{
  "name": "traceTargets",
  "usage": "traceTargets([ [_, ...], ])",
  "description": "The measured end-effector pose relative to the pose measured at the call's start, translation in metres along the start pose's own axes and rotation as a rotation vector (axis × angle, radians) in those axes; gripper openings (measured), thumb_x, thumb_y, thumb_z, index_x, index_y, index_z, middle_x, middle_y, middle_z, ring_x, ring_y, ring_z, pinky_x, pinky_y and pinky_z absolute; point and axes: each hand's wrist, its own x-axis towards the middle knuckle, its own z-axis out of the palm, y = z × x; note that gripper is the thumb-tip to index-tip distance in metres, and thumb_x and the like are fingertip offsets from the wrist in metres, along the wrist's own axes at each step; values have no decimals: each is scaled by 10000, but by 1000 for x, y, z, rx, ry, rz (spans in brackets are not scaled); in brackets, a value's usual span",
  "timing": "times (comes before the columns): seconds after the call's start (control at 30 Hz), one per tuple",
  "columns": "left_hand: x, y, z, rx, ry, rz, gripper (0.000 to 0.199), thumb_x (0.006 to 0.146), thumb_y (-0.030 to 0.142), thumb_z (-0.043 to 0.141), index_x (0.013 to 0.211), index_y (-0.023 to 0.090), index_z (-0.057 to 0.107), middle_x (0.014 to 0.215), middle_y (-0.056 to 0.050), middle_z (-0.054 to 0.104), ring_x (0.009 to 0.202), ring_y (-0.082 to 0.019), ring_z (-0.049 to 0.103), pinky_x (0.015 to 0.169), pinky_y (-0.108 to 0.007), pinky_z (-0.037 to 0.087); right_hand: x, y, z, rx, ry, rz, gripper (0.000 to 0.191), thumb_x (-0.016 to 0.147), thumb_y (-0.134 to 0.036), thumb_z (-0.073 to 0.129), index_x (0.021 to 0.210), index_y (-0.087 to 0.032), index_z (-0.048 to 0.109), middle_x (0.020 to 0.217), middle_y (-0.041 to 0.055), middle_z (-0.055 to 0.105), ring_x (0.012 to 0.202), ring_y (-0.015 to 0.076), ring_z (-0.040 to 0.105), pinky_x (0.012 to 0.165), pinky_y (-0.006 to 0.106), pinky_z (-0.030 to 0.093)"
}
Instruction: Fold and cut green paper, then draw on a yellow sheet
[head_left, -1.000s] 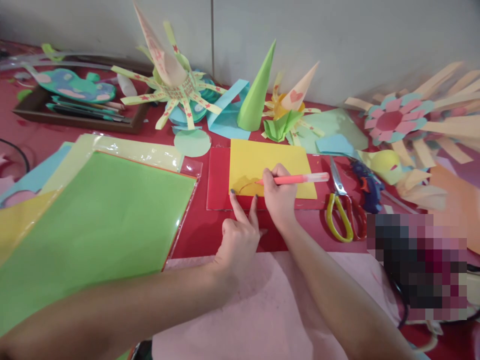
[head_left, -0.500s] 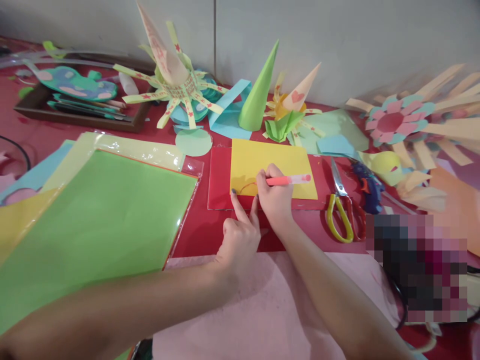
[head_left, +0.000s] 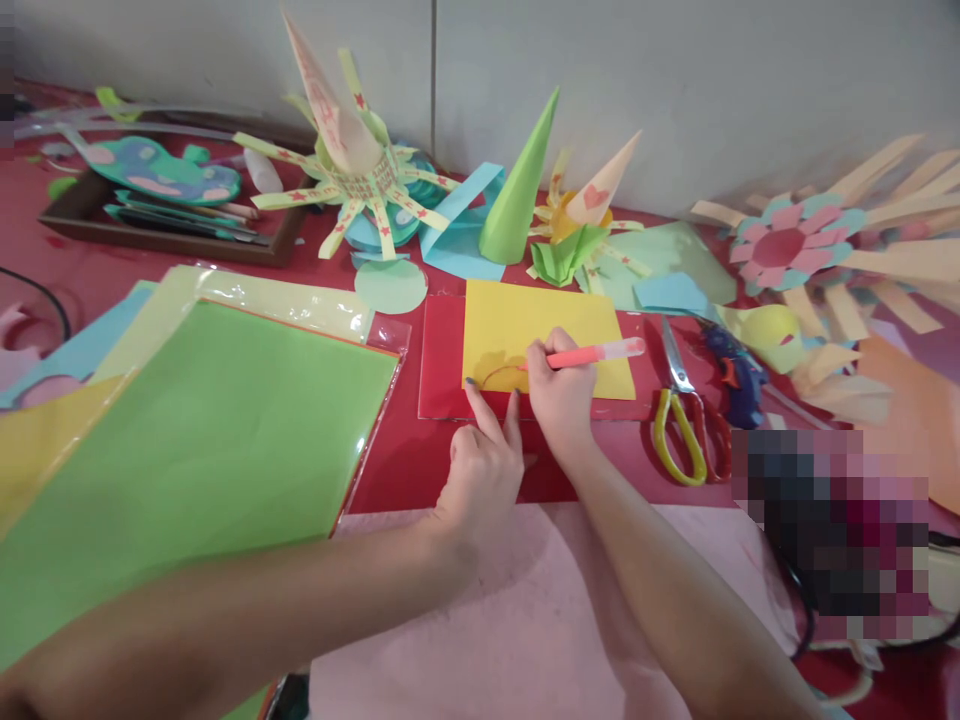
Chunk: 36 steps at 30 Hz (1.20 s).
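My right hand (head_left: 564, 392) is closed around a coral-coloured pen (head_left: 592, 354), its tip low on a sheet of yellow paper (head_left: 540, 318). A thin curved line runs on the paper to the left of the tip. Two stretched fingers of my left hand (head_left: 484, 460) press on the paper's lower edge, while its other fingers look curled. Under the yellow sheet lies a red board (head_left: 442, 350), which shows on the left and below.
Scissors (head_left: 679, 420) with yellow and red handles lie right of the board, beside a dark blue tool (head_left: 739, 375). Green paper in a clear sleeve (head_left: 247, 430) covers the left. Behind stand a green paper cone (head_left: 517, 200) and a wooden tray (head_left: 172, 235) of tools.
My right hand and the pen have slid a little to the right along the yellow paper, and the drawn line is longer. My left hand stays on the lower edge.
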Motion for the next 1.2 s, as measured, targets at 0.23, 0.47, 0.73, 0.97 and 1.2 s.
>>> traceTargets([
  [0.23,1,0,2,-43,-10,-35,527,929,377,259,1412,183,179,1406,-237,270,601,-122,536,527,-268,404,1,1,-4,148,24,77,316,774,-191,468,551,-222,246,472,-82,274,446,82,376,465,209,343],
  [0.47,1,1,4,-39,-40,-44,544,930,382,240,1416,176,106,1373,-285,252,515,-100,521,485,-265,396,-2,3,-1,118,-61,8,315,807,-247,461,571,-221,253,482,-82,278,467,84,409,500,215,362],
  [0.73,2,2,2,-20,-54,-38,535,930,363,259,1409,183,99,1361,-287,262,478,-93,511,467,-269,394,-2,2,2,-40,-28,-89,307,791,-203,434,569,-220,222,481,-78,234,444,82,267,453,228,249],
  [0.97,2,1,1,-44,-62,-30,547,925,375,278,1407,180,108,1363,-288,248,485,-95,517,463,-268,394,-1,2,-3,-92,11,-41,278,738,-153,440,556,-221,240,459,-79,263,440,85,256,458,236,234],
  [1.2,2,1,1,-56,-49,-32,560,920,390,279,1409,166,122,1350,-306,251,478,-95,520,468,-268,395,1,1,-9,-108,20,-6,297,698,-114,449,535,-218,224,459,-80,262,441,82,247,452,232,240],
])
